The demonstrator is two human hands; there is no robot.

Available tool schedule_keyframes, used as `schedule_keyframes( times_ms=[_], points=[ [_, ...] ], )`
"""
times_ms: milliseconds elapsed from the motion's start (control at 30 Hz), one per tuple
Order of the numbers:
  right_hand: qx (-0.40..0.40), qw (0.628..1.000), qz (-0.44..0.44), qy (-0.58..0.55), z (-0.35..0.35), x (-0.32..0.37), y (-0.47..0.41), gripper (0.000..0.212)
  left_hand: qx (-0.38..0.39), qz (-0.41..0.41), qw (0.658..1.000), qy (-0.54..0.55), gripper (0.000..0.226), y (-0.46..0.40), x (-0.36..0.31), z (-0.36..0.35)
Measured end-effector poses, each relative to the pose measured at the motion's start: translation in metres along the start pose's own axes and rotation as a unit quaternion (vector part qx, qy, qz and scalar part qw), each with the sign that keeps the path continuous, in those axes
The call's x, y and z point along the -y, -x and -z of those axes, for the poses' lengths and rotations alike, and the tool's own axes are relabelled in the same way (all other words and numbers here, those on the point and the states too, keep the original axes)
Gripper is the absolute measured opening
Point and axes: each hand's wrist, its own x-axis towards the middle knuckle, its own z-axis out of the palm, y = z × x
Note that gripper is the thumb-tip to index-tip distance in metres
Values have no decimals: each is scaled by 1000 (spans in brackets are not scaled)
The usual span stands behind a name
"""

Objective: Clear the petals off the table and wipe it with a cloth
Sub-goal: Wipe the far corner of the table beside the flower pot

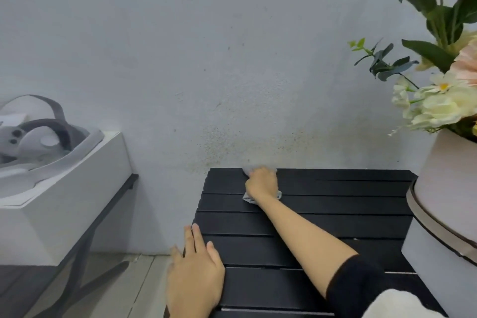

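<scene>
No text, label, brand, number or sign can be read anywhere in this view.

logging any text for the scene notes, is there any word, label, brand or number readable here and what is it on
None: no readable text in the head view.
White box holding the headset: no legible print.
Round flower box: plain, no lettering.
Black slatted table and grey cloth under the right hand: no markings.
</scene>
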Motion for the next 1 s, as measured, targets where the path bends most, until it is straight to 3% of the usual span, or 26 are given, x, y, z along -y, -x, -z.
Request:
schedule_keyframes(
  times_ms=[100, 200, 267, 333, 400, 533, 733, 800, 900, 1000],
  points=[
    [62, 984, 154, -65, -11, 51, 17, 35, 6, -5, 1000, 13, 56, -1, 2, 1],
    [138, 963, 213, -87, -7, 34, 35, 39, 15, -28, 999, 32, 56, -2, 6, 3],
    [88, 976, 188, -70, -2, 0, 49, 31, 15, -35, 999, 37, 55, -2, 7, 5],
    [-18, 996, 80, -24, 7, -35, 57, 21, 18, -35, 999, 32, 55, -1, 8, 5],
    [-51, 999, -2, -3, 15, -53, 50, 18, 20, -30, 999, 23, 55, 1, 7, 3],
    [-27, 1000, 1, 3, 10, -40, 18, 13, 10, -10, 1000, 4, 55, -4, 6, -1],
    [-21, 998, 59, -17, 15, -53, 31, 31, 15, -22, 1000, 6, 55, -5, 9, -4],
    [-53, 998, 29, -4, 11, -55, 31, 26, 9, -26, 1000, 7, 54, -5, 9, -3],
    [-38, 997, -60, 8, 6, -36, 8, 25, 5, -18, 1000, 1, 54, -4, 6, -3],
    [-7, 1000, -5, -23, -8, 15, -6, 22, 2, -11, 1000, -1, 55, -4, 5, -3]
  ],
)
